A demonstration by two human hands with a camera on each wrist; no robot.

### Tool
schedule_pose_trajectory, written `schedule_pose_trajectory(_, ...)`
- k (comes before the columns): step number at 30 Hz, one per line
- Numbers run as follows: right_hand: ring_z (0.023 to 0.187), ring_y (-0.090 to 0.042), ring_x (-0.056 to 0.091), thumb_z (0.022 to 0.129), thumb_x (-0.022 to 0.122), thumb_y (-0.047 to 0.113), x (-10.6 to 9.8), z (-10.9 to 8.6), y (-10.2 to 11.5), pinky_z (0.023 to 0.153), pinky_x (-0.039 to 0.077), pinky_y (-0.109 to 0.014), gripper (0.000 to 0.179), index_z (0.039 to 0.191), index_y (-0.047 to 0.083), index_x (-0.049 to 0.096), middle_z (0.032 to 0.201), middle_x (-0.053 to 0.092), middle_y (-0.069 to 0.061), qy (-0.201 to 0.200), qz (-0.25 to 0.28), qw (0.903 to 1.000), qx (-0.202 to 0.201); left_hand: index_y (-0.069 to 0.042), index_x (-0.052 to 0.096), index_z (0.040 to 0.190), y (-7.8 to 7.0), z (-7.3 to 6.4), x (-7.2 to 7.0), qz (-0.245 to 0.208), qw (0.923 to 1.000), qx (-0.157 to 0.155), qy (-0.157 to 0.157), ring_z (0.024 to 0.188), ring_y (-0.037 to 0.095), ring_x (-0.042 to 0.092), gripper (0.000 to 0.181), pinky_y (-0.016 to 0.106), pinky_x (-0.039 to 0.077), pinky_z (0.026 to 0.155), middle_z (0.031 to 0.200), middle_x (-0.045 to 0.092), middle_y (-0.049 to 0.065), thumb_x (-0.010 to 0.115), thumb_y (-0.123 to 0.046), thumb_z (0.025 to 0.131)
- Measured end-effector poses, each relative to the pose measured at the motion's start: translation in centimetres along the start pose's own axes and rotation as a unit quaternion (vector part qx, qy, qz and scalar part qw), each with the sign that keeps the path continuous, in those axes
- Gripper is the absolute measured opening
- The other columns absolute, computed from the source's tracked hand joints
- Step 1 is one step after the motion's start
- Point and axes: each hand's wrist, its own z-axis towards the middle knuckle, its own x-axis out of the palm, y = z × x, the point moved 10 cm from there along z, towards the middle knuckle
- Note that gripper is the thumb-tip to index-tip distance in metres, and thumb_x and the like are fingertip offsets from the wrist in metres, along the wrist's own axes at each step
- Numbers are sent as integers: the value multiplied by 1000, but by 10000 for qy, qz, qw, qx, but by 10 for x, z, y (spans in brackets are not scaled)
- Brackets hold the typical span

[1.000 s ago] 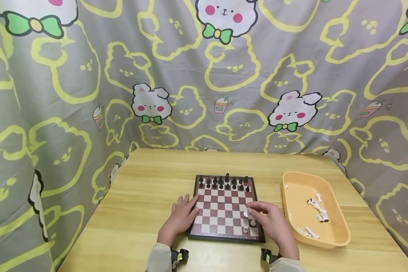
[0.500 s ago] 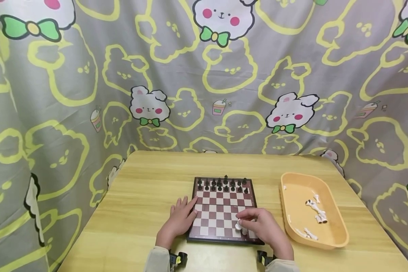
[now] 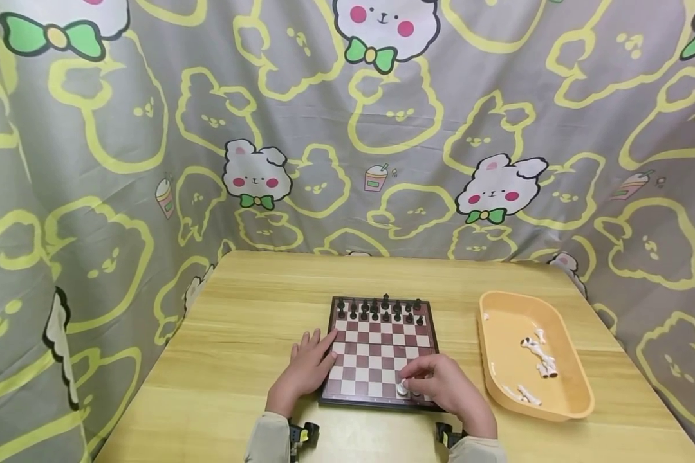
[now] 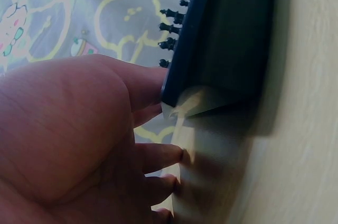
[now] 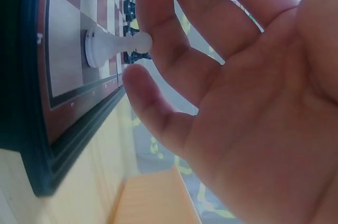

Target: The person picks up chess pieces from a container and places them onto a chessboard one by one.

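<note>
On the table lies a chessboard (image 3: 366,372), with black chess pieces (image 3: 374,315) standing in two rows along its far side. My right hand (image 3: 447,384) pinches a white chess piece (image 3: 402,388) at its fingertips, low over the near right squares. Most of that piece is hidden in the right wrist view, so I cannot tell its kind. Beside the right hand's fingers a white pawn (image 5: 105,47) stands upright on the board. My left hand (image 3: 304,366) rests at the board's left edge, fingers loosely spread; in the left wrist view a digit touches the board's rim.
To the right of the board stands an orange plastic tray (image 3: 579,386) with several white chess pieces (image 3: 538,354) lying in it. A patterned grey curtain (image 3: 324,128) hangs behind and beside the wooden table (image 3: 255,289).
My right hand has moved left and toward the board's near edge with the white chess piece, past other white pieces. The left hand stays at the board's left edge.
</note>
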Motion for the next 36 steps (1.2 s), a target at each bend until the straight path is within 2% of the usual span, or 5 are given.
schedule_pose_trajectory(7,83,-19,63,84,81,10,3,-2,-2,69,53,-31,9,93,11,80,92,74,1,-76,-173,9996,203,-10,43,159,7,-2,4,-47,9999,56,-108,152,58,8,53,72,0,120,162,23,37,48,-27,108)
schedule_pose_trajectory(18,75,-17,62,85,80,9,1,-4,-5,62,53,-28,10,94,8,80,92,74,0,-20,-105,9996,259,-7,43,158,-6,-1,-3,-11,10000,64,52,151,58,9,52,72,1,120,162,23,38,48,-22,108)
schedule_pose_trajectory(25,80,-20,63,83,79,8,7,-5,-4,66,53,-28,11,94,8,80,94,74,-1,118,-15,9996,257,-8,42,158,-1,-5,-1,79,9999,-64,86,152,58,10,52,72,3,120,162,24,37,47,-22,109)
schedule_pose_trajectory(30,75,-21,65,84,79,8,8,-5,-5,62,54,-29,13,96,6,79,92,73,-2,169,100,9994,287,-9,43,158,-1,-7,-1,41,9999,-50,91,152,58,10,52,72,3,120,162,24,37,48,-23,109)
schedule_pose_trajectory(36,86,-21,67,88,80,17,-7,-5,2,73,55,-32,15,101,10,80,107,75,-4,-271,-218,9994,73,-10,42,159,-2,-4,-1,47,10000,-36,80,152,56,9,52,71,3,120,163,24,36,47,-24,110)
